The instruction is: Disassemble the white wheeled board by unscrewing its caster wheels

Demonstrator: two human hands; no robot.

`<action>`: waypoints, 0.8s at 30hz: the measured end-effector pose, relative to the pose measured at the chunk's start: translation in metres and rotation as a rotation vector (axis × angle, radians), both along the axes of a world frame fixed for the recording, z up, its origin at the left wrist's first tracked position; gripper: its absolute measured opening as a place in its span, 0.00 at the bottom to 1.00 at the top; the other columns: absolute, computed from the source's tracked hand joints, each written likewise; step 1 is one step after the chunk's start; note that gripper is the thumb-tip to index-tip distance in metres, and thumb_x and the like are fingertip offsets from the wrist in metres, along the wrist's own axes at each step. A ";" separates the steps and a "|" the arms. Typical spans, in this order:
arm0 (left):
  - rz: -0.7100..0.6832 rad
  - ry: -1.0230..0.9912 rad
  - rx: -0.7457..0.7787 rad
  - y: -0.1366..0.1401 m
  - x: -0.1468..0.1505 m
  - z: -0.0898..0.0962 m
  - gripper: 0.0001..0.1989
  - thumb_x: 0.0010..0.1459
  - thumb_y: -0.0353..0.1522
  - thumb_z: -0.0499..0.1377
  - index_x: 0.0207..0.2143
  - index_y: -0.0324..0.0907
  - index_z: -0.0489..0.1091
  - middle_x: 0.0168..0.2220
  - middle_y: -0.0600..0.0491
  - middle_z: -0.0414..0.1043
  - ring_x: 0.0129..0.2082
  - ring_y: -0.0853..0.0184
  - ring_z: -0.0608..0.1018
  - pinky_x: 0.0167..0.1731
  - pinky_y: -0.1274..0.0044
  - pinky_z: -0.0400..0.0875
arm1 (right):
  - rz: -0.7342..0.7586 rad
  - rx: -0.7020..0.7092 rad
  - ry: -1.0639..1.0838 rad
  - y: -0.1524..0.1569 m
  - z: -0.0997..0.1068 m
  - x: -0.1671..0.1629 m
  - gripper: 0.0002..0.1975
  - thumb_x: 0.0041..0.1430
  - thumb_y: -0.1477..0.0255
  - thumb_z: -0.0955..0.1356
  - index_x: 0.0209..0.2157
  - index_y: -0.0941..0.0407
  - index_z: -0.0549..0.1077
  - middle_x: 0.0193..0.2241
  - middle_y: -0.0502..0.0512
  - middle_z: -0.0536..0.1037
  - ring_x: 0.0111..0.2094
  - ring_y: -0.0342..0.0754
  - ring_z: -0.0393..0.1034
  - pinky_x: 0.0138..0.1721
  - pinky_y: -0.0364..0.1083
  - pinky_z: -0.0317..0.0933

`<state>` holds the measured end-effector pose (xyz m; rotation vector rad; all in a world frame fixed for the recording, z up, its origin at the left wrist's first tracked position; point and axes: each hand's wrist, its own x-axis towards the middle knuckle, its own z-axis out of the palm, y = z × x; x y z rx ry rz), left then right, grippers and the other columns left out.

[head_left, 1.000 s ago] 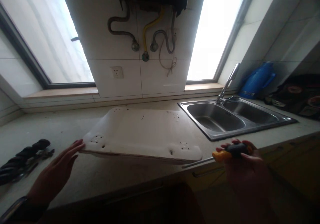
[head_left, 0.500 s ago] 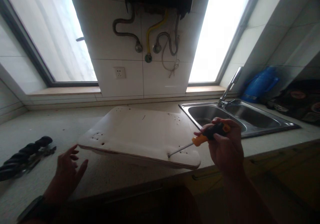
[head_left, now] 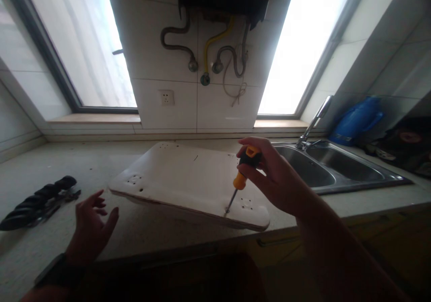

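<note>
Now, far left on the pale stone table (head_left: 161, 232), a dark ribbed hose with metal fittings (head_left: 37, 201) lies by itself, well apart from the action. Next along, the left hand (head_left: 92, 225) hovers just above the table, fingers spread loosely, holding nothing, near the left corner of the panel but not touching it; a dark band sits on that wrist. Centre stage is the white rounded-corner flat panel (head_left: 182, 180), lying on the table with small clusters of holes near its corners and its near edge close to the table's front lip. Behind it, on the tiled wall, there's a white wall socket (head_left: 167, 97), and above that grey and yellow flexible pipes (head_left: 215, 52) run down from a dark box. Moving right, the right hand (head_left: 272, 180) is wrapped around the black-and-orange handled screwdriver (head_left: 240, 180), shaft angled down and leftward, its tip planted on the panel near the front right corner. Further right, a stainless steel double sink (head_left: 333, 169) with its chrome tap (head_left: 314, 120), and beyond that a blue plastic jug (head_left: 357, 120) against the wall.
</note>
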<state>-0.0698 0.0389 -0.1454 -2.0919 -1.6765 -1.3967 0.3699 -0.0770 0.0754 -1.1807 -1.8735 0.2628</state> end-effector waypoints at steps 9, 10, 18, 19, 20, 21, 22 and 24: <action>-0.570 0.167 -0.074 -0.056 0.112 0.078 0.10 0.67 0.30 0.53 0.50 0.46 0.67 0.47 0.49 0.71 0.48 0.59 0.74 0.49 0.67 0.72 | 0.243 -0.188 -0.021 0.013 0.024 -0.027 0.20 0.66 0.65 0.69 0.58 0.44 0.68 0.46 0.54 0.76 0.43 0.49 0.76 0.42 0.49 0.73; -0.664 0.175 -0.130 -0.060 0.127 0.089 0.10 0.67 0.29 0.53 0.49 0.46 0.69 0.46 0.49 0.73 0.47 0.61 0.75 0.48 0.68 0.72 | 0.275 -0.219 0.012 0.013 0.025 -0.027 0.22 0.65 0.66 0.69 0.59 0.45 0.66 0.46 0.54 0.77 0.43 0.49 0.76 0.41 0.49 0.74; -0.977 0.041 -0.426 -0.063 0.218 0.131 0.16 0.67 0.31 0.57 0.55 0.42 0.74 0.51 0.47 0.78 0.52 0.60 0.77 0.54 0.69 0.69 | 0.435 -0.305 0.260 0.019 0.019 -0.016 0.15 0.65 0.78 0.64 0.51 0.50 0.66 0.57 0.59 0.72 0.52 0.52 0.76 0.49 0.54 0.74; -1.007 0.028 -0.449 -0.060 0.225 0.131 0.15 0.67 0.31 0.58 0.54 0.42 0.75 0.51 0.47 0.79 0.51 0.59 0.78 0.54 0.70 0.69 | 0.446 -0.313 0.289 0.020 0.018 -0.015 0.16 0.64 0.80 0.64 0.51 0.50 0.67 0.59 0.58 0.69 0.53 0.53 0.75 0.51 0.56 0.73; -1.040 0.013 -0.468 -0.058 0.230 0.131 0.14 0.67 0.32 0.58 0.52 0.43 0.76 0.50 0.48 0.80 0.50 0.59 0.79 0.53 0.70 0.69 | 0.455 -0.319 0.325 0.021 0.017 -0.013 0.17 0.63 0.81 0.64 0.50 0.49 0.68 0.61 0.58 0.67 0.54 0.53 0.75 0.53 0.57 0.72; -1.075 -0.009 -0.488 -0.055 0.235 0.130 0.13 0.67 0.33 0.58 0.50 0.43 0.78 0.48 0.49 0.81 0.49 0.60 0.80 0.51 0.72 0.70 | 0.465 -0.324 0.362 0.022 0.016 -0.012 0.19 0.61 0.82 0.64 0.50 0.49 0.69 0.62 0.57 0.65 0.55 0.53 0.74 0.54 0.58 0.71; -1.109 -0.037 -0.511 -0.053 0.238 0.129 0.12 0.67 0.33 0.58 0.48 0.43 0.79 0.46 0.50 0.82 0.47 0.61 0.80 0.50 0.73 0.70 | 0.475 -0.320 0.393 0.023 0.015 -0.010 0.20 0.60 0.82 0.63 0.49 0.49 0.70 0.63 0.55 0.64 0.56 0.54 0.73 0.54 0.58 0.71; -1.149 -0.107 -0.563 -0.050 0.242 0.126 0.11 0.67 0.34 0.58 0.45 0.43 0.80 0.44 0.51 0.83 0.45 0.62 0.82 0.48 0.75 0.70 | 0.465 -0.266 0.396 0.024 0.014 -0.008 0.22 0.58 0.82 0.63 0.50 0.48 0.72 0.61 0.54 0.64 0.56 0.53 0.71 0.53 0.57 0.71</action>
